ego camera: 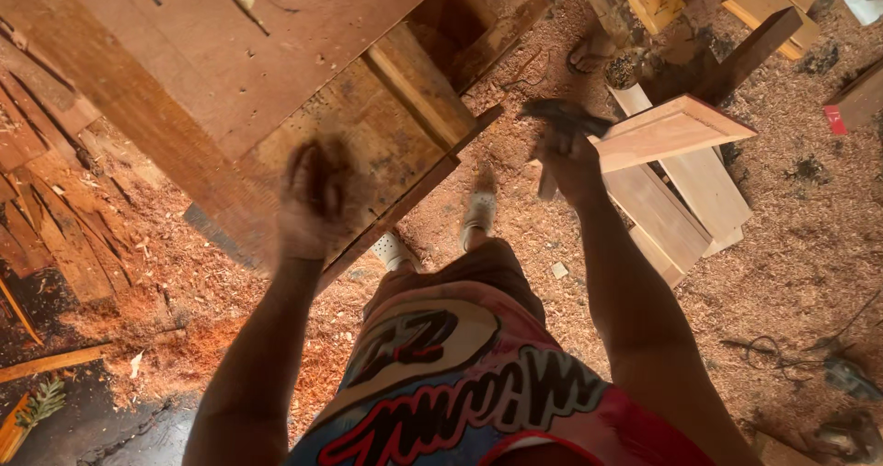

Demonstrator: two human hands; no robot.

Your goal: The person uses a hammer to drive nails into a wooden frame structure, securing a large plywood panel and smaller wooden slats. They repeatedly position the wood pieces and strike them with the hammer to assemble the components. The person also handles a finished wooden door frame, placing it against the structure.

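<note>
Head view looks straight down on you standing in sawdust. Your right hand [572,158], right of centre, is wrapped around the near end of a flat wooden panel [671,130], a pale board with a raised frame edge that juts toward the upper right of the frame. The fingers [563,116] are closed over its top edge, though motion blur hides exactly how they lie.

The panel looks stiff and dry, probably light enough for one hand, but held at its end it will want to tip down at the far corner. A grip nearer the middle of a long edge would likely balance it better, and raw edges may give splinters.

Your left hand [315,199], left of centre, is raised in front of a big wooden cabinet frame [276,70] that fills the upper left. It is too smeared to tell whether it is clenched or released, or touching the wood.

Both arms reach forward, elbows slightly bent. More boards [676,208] lie on the floor [809,245] below the panel.
</note>
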